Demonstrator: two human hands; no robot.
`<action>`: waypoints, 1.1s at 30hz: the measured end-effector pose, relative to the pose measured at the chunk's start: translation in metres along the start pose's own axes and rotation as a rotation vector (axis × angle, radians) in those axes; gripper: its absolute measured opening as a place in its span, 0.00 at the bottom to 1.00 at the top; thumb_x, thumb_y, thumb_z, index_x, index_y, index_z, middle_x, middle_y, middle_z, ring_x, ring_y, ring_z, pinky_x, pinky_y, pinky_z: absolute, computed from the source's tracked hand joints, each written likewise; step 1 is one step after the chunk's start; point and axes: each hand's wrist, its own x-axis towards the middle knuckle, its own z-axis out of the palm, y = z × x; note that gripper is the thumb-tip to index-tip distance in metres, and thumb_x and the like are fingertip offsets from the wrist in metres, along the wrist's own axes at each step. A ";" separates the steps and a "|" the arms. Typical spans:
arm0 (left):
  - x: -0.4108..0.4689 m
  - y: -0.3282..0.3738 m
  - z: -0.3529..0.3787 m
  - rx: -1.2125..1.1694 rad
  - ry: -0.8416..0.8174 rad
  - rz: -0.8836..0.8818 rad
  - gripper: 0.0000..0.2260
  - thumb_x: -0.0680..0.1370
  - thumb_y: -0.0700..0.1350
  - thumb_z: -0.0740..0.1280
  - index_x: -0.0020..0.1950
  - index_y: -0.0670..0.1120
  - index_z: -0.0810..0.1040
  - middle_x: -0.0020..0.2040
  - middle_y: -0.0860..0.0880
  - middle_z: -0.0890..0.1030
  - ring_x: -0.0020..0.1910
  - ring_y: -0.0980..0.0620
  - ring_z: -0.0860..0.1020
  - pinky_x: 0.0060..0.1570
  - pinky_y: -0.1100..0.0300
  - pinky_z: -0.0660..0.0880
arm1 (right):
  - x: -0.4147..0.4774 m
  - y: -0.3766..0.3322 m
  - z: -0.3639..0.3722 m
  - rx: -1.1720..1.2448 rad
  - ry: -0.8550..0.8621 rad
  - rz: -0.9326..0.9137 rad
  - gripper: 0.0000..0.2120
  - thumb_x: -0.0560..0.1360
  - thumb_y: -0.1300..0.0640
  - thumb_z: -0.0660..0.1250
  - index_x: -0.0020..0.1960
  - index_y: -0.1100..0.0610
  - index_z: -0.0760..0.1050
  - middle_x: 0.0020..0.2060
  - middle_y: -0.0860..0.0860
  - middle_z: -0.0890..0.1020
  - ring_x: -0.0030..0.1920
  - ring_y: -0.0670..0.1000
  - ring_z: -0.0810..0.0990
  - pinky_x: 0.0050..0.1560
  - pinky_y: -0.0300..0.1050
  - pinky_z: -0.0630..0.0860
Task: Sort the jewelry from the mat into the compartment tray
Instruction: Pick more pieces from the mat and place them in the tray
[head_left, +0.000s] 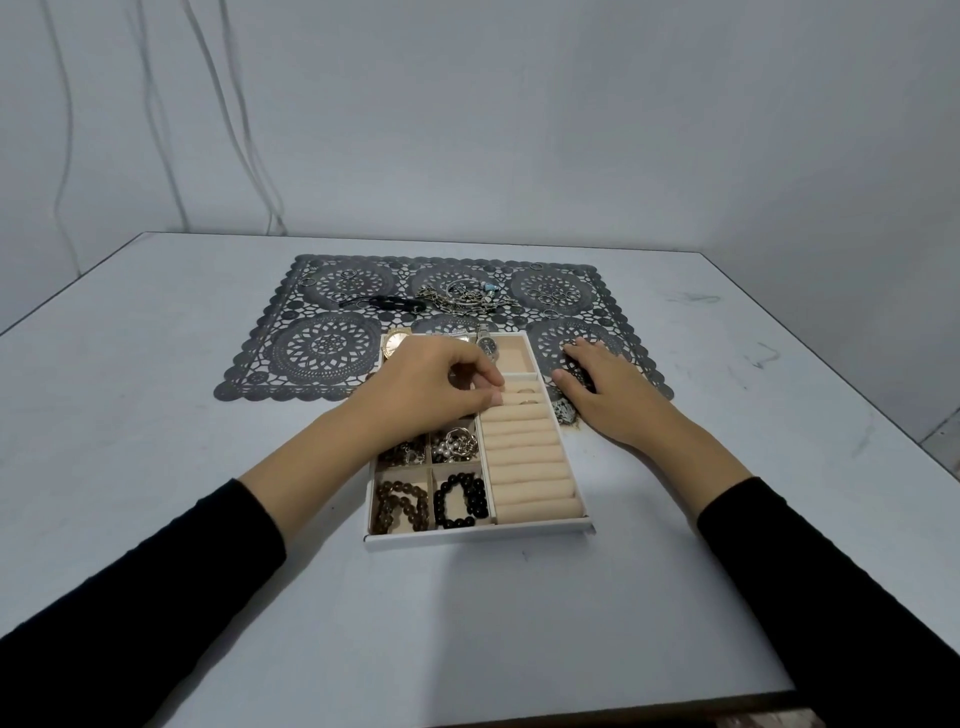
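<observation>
A person's left hand (441, 387), fingers curled and pinched together, hovers over the far end of a white compartment tray (480, 538), its fingertips (491, 397) pressing at the top of the padded ring rolls (530, 457). Whether a ring is held in that pinch cannot be told; the fingers hide it. Two rings (525, 395) already sit in the slots just right of the fingertips.

The right hand (605, 392) lies flat and open, palm down, beside the tray's right wall, resting on the near right corner of the grey lace mat (322, 343) and holding nothing.

The remaining jewelry lies beyond both hands, toward the far side of the mat. A cluster of small loose rings (553, 299) sits in the far right rosette, straight ahead of the right hand, which appears the nearer one for that reach. A tangle of chains (465, 299) lies mid-mat with its bulk running left to right, and a dark strap-like piece (387, 303) lies left of it, its long axis also across the mat. More single rings dot the far left rosette (347, 275).

Two watches (485, 343) rest at the tray's far edge, partly behind the left hand. Nearer the person, the small square cells hold a brown bead bracelet (400, 506), a black bead bracelet (462, 501) and a heap of silver pieces (457, 446). Most ring rolls stand empty. Judging by what is left on the mat, the sorting looks roughly half done; the tray's far rim and the watches stand between the left hand and the chains.
</observation>
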 end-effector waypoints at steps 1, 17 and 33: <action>0.001 -0.001 0.000 -0.012 0.007 -0.011 0.07 0.71 0.49 0.76 0.47 0.51 0.85 0.39 0.58 0.83 0.39 0.63 0.79 0.37 0.74 0.73 | 0.000 0.000 0.000 0.002 0.000 0.000 0.26 0.82 0.46 0.54 0.75 0.56 0.59 0.76 0.55 0.58 0.77 0.54 0.53 0.76 0.53 0.51; 0.003 -0.056 -0.048 0.144 0.397 0.003 0.08 0.80 0.45 0.65 0.56 0.46 0.81 0.50 0.52 0.80 0.48 0.56 0.76 0.48 0.65 0.70 | 0.010 0.003 -0.009 0.134 0.311 -0.027 0.19 0.79 0.51 0.63 0.66 0.57 0.74 0.61 0.53 0.78 0.62 0.52 0.75 0.59 0.40 0.66; 0.041 -0.137 -0.070 0.366 0.294 -0.195 0.13 0.79 0.47 0.66 0.62 0.44 0.79 0.59 0.44 0.78 0.57 0.44 0.76 0.59 0.50 0.71 | 0.081 0.005 -0.001 0.070 0.297 0.057 0.17 0.78 0.52 0.64 0.62 0.60 0.77 0.55 0.57 0.79 0.58 0.55 0.75 0.55 0.42 0.67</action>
